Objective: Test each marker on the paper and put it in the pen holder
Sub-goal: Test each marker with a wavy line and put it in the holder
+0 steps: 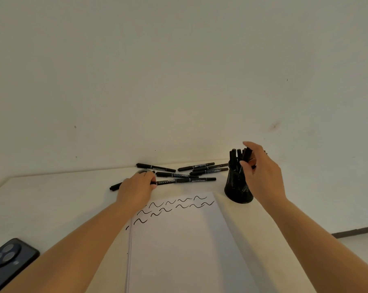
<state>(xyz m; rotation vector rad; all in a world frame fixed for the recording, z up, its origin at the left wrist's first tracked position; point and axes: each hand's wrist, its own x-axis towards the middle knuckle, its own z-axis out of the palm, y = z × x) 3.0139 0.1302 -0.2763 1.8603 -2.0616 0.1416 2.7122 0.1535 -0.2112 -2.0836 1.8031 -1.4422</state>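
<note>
Several black markers (196, 170) lie scattered on the white table near the wall. My left hand (136, 188) rests on the table with its fingers closed on one black marker (170, 182) that lies flat. The white paper (183, 240) in front of me carries several black wavy test lines along its top. A black mesh pen holder (238, 187) stands right of the paper with several markers upright in it. My right hand (261, 172) is at the holder's top, pinching a black marker (246, 155) that stands in or just above the holder.
A dark phone (8, 261) lies face down at the lower left. A small round transparent object (144, 171) sits just behind my left hand. The white wall (178, 81) rises right behind the markers. The table edge (348, 231) shows at right.
</note>
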